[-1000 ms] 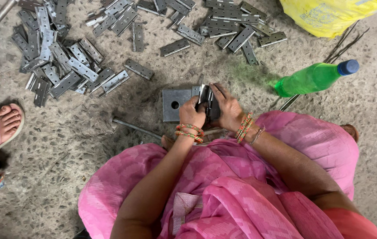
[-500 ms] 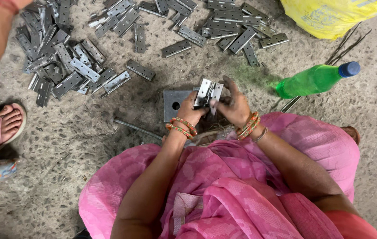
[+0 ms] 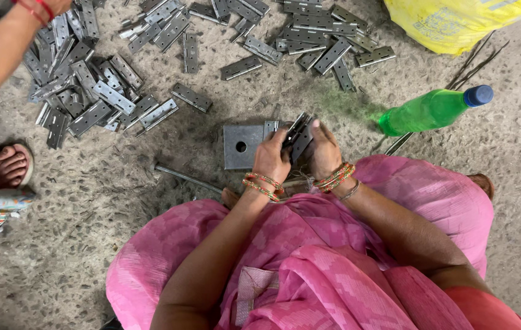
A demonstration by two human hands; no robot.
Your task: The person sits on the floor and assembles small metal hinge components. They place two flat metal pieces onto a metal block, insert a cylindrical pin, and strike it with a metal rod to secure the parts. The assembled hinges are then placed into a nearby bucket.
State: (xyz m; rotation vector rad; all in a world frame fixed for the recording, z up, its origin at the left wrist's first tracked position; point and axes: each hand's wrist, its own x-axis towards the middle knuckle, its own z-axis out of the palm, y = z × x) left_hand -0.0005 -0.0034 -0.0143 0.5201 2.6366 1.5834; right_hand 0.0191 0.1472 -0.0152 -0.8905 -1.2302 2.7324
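Note:
I sit on a speckled floor in pink clothing. My left hand (image 3: 271, 160) and my right hand (image 3: 323, 151) both grip a grey metal hinge (image 3: 298, 134), held tilted between them just above a square grey metal plate (image 3: 242, 146) with a round hole. Bangles ring both wrists. Part of the hinge is hidden by my fingers.
Several loose grey hinges lie in a pile at the left (image 3: 83, 91) and another at the top (image 3: 309, 36). A green plastic bottle (image 3: 432, 111) lies at the right, a yellow bag (image 3: 462, 18) beyond it. A thin metal rod (image 3: 187, 177) lies near my knee. Another person's arm (image 3: 3, 43) and sandalled foot (image 3: 0, 168) are at the left.
The hinge in my hands has turned and dropped slightly toward the plate. The other person's arm has reached in over the left pile of hinges.

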